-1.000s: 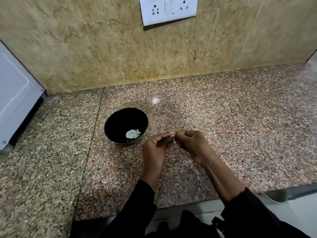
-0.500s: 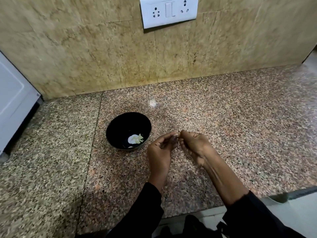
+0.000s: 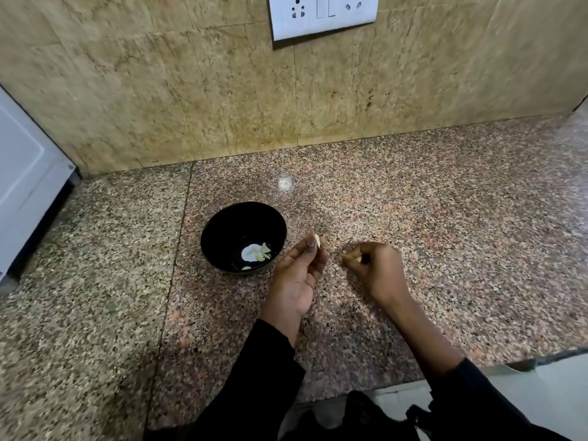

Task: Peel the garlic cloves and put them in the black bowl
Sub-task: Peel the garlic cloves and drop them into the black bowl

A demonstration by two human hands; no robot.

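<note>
The black bowl (image 3: 243, 237) stands on the granite counter with several pale peeled cloves (image 3: 258, 252) lying in its bottom. Just right of the bowl, my left hand (image 3: 297, 275) pinches a small pale garlic clove (image 3: 317, 241) between thumb and fingertips, palm turned up. My right hand (image 3: 377, 271) hovers to the right of it, fingers curled, thumb and fingertips pinched together on a tiny pale scrap that looks like peel (image 3: 359, 259). The two hands are apart.
The speckled granite counter (image 3: 445, 233) runs to a tiled wall with a white socket plate (image 3: 323, 15). A white appliance (image 3: 22, 183) stands at the far left. The counter's front edge (image 3: 525, 361) lies near my right forearm.
My hands, which were joined over the clove, have drawn apart. The left keeps the clove, now showing pale; the right has pulled away to the right.
</note>
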